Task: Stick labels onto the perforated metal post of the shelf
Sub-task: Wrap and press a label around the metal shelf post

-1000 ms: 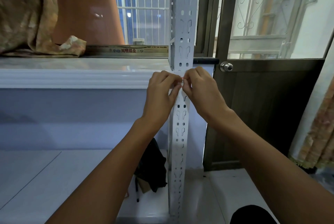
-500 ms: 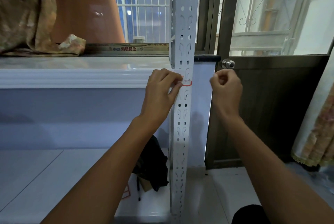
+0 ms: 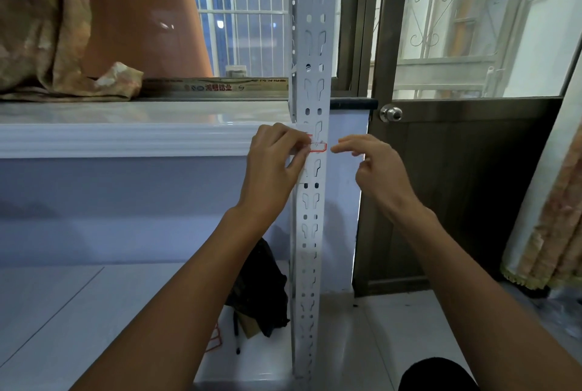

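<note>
Pressing a red-bordered label (image 3: 317, 147) against the perforated metal post (image 3: 310, 201) is the step judged to be in hand. The label is seen across the front face of the post, at about the height of the window ledge (image 3: 126, 138), with its left end hidden under the left hand (image 3: 277, 163). That end is held by curled fingers, though whether it is pinched or merely pressed flat cannot be told. The right hand (image 3: 374, 167) is kept just off the post at 3 o'clock of the label, its fingers loosely extended toward the label's right end, nothing being held. Several risks can be judged from here: the label lies over slotted holes, so little metal is offered for adhesion and an edge could lift; if the left end is released early, the strip could be set crooked or peeled away.
</note>
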